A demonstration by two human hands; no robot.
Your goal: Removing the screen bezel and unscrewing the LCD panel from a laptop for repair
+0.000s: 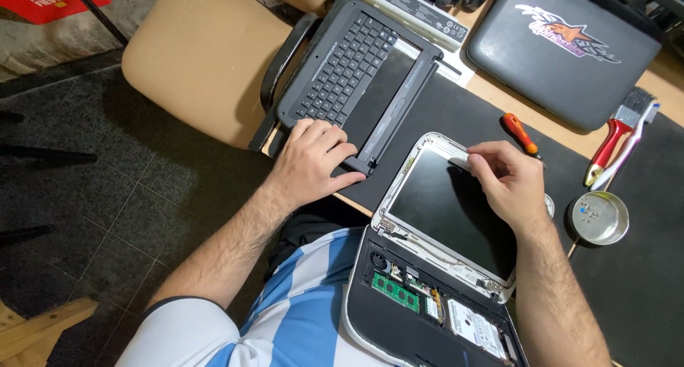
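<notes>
L hand [313, 164] flat, fingers spread on detached keyboard deck [356, 75]; R hand [506, 182] fingers curled, pinching screen bezel [445, 147] of opened laptop [427, 296].

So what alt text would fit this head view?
A person's left hand rests on a detached laptop keyboard panel while the right hand touches the top edge of an opened laptop's screen; a screwdriver lies nearby.

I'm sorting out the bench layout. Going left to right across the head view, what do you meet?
Tan chair seat → keyboard panel under the left hand → bare laptop screen touched by the right hand → orange screwdriver → round metal dish of screws → red-handled brush.
</notes>
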